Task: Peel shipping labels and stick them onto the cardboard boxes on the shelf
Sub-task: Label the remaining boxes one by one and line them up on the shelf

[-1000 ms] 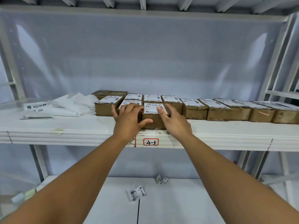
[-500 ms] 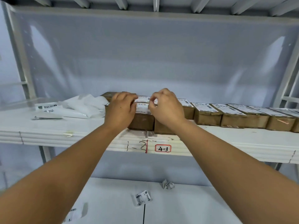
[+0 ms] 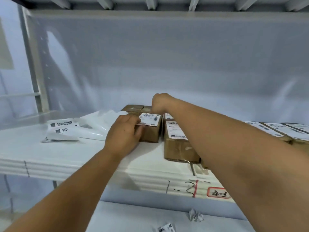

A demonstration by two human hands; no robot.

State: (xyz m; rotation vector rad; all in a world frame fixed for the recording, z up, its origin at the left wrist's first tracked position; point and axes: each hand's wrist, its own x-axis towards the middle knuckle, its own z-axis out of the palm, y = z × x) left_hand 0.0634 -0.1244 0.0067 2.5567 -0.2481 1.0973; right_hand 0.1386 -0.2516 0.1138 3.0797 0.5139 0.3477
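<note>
Closely, hands at label edges

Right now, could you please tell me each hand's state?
Left hand: pinches the label at its left edge.
Right hand: curled, seems to pinch its far edge.

Label print blurred, illegible

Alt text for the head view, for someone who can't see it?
Two hands hold a shipping label atop a cardboard box on a white shelf: the left hand pinches its near left edge, the right hand its far edge. Other labelled boxes stand right of it.
</note>
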